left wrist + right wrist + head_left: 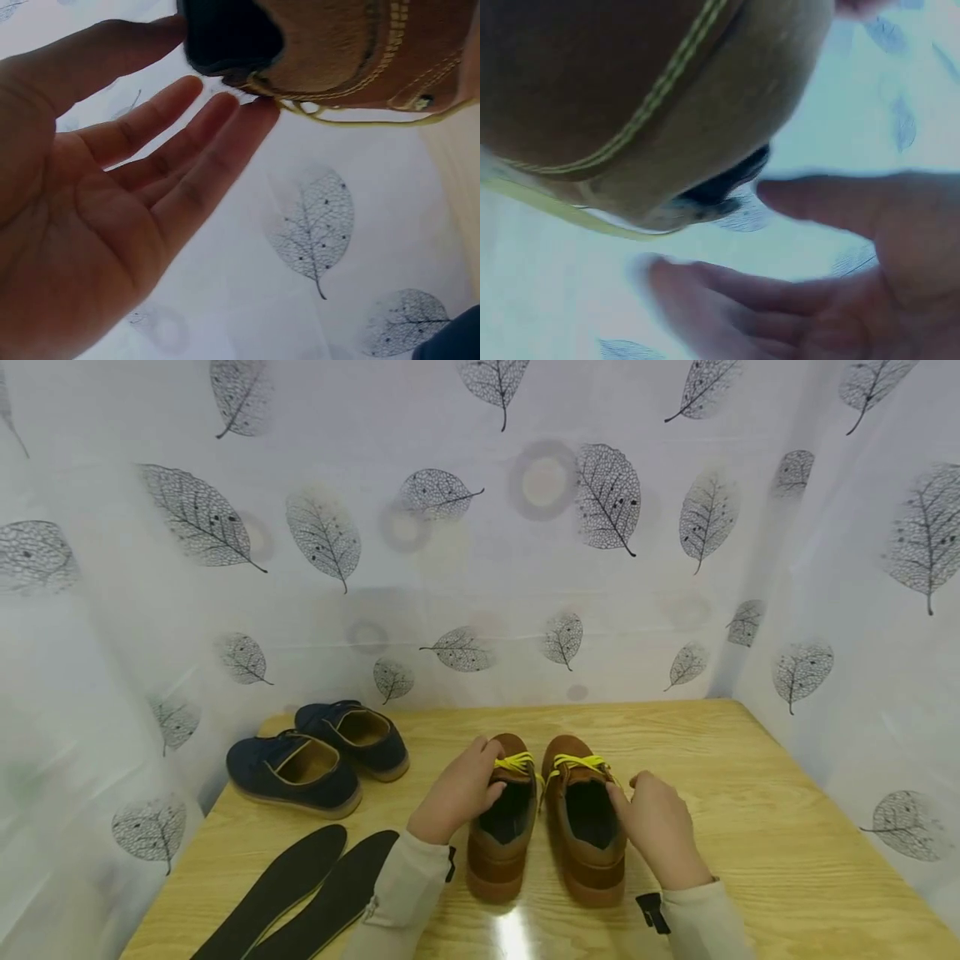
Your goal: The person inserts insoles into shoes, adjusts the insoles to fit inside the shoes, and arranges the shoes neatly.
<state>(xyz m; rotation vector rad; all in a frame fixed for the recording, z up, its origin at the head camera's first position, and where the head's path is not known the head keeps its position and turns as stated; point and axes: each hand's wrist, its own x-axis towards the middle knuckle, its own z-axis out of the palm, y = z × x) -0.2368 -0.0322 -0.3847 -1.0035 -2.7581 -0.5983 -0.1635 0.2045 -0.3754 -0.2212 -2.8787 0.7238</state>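
1. Centre of the head view: left brown shoe (498,864) and right brown shoe (597,864) upright on the wood-grain desk (757,802), just beside each other. Toes toward the top of the frame, heels toward the bottom; dark lining in both.
2. Yellow laces across the upper part of each: left laces (516,763), right laces (583,763).
3. Left hand (459,793) at the left side of the left brown shoe. Fingers extended, thumb held apart from them. In the left wrist view, the shoe fills the upper right; fingertips reach its edge by the lace, thumb tip by the dark collar. Nothing pinched.
4. Right hand (658,822) at the right side of the right brown shoe. Thumb near the collar; a wide gap separates it from the other fingers in the right wrist view, where the shoe fills the upper left. Nothing pinched. That view is blurred; cannot tell whether the thumb touches.
5. Lower left of the head view: two black insoles, outer insole (277,889) and inner insole (337,893), side by side on a slant. Left sleeve (408,881) just beside the inner one.
6. Left of the frame, above the insoles: two navy shoes, the nearer (251,768) and the farther (386,752), upright, toes toward the left.
7. Behind the desk: white curtain (495,581) printed with dark skeleton leaves.
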